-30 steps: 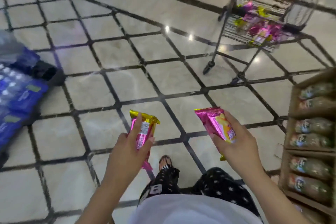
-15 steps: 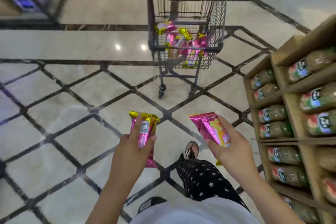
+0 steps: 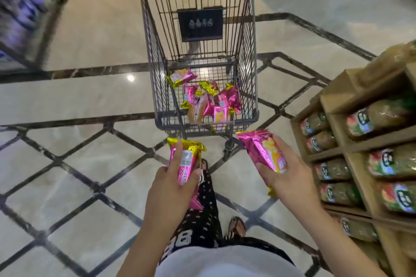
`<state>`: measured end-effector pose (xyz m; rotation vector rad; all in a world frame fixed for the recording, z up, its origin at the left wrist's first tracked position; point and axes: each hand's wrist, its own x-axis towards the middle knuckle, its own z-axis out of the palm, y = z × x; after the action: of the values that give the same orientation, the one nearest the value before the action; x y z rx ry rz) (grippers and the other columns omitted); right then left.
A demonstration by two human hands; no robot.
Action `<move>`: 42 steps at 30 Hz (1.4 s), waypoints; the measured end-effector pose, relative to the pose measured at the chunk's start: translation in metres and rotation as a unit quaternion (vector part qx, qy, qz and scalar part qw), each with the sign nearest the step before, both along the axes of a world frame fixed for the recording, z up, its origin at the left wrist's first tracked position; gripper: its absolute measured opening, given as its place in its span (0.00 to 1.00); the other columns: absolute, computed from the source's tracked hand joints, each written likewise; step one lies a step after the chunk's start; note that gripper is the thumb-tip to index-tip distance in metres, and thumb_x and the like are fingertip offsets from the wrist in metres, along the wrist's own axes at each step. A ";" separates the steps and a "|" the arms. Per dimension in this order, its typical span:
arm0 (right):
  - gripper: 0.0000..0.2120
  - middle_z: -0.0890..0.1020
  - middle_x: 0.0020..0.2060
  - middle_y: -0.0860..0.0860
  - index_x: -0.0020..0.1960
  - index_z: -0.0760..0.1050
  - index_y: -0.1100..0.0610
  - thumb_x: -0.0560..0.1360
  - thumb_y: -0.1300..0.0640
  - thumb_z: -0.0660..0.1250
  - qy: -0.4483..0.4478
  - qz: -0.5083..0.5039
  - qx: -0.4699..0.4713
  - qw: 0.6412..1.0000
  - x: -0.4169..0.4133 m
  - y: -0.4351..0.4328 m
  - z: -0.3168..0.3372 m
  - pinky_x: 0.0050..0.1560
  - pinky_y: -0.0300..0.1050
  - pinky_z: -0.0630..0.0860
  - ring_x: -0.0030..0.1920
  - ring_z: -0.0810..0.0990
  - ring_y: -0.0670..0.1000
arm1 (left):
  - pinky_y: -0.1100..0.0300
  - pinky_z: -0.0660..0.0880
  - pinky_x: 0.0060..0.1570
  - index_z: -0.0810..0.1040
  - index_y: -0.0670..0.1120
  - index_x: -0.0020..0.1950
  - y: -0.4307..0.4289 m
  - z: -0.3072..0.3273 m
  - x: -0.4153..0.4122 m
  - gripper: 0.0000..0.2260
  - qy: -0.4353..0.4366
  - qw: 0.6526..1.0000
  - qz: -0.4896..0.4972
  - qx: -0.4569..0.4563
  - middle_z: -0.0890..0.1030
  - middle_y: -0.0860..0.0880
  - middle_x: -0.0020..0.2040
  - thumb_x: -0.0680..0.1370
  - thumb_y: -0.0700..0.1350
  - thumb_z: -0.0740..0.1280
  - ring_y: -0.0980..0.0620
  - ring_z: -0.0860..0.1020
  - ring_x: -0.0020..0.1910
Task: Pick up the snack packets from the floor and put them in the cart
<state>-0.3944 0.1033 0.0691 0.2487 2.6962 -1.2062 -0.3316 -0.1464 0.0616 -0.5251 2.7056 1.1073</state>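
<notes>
The job looks well advanced: a heap of packets already lies on the bottom of the cart, gathered toward its near end. Two more are in the air, just short of the cart's near edge. The left hand grips a gold-topped packet upright, fingers curled round it; the right hand holds a pink packet tilted, thumb across its face. No packets show on the visible floor, so dropping these two in may be all that remains
</notes>
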 end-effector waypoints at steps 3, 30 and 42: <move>0.34 0.75 0.51 0.49 0.73 0.65 0.41 0.71 0.50 0.74 0.001 -0.010 0.012 1.000 -0.037 -0.028 -0.004 0.46 0.43 0.73 0.48 0.75 0.49 | 0.48 0.80 0.44 0.39 0.77 0.72 -0.027 -0.008 -0.052 0.32 -0.007 0.999 -0.038 0.000 0.76 0.48 0.47 0.75 0.69 0.56 0.48 0.80 0.42; 0.41 0.62 0.72 0.58 0.79 0.44 0.49 0.76 0.33 0.58 -0.147 -0.121 0.187 0.964 -0.194 -0.121 -0.031 0.69 0.59 0.56 0.72 0.59 0.59 | 0.41 0.66 0.70 0.39 0.52 0.80 -0.087 -0.015 -0.308 0.42 -0.052 0.973 -0.192 -0.116 0.60 0.38 0.77 0.75 0.73 0.48 0.38 0.64 0.73; 0.39 0.62 0.74 0.56 0.79 0.43 0.50 0.77 0.35 0.56 -0.228 -0.271 0.186 0.917 0.016 -0.040 -0.027 0.69 0.56 0.61 0.72 0.61 0.59 | 0.45 0.39 0.75 0.45 0.53 0.81 0.028 -0.012 -0.181 0.34 -0.070 0.853 -0.488 -0.174 0.45 0.41 0.81 0.81 0.64 0.54 0.43 0.43 0.79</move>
<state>-0.3786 0.0636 0.0420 1.2293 2.4626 -0.5940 -0.5123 -0.1186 0.0499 0.6722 2.4535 0.2802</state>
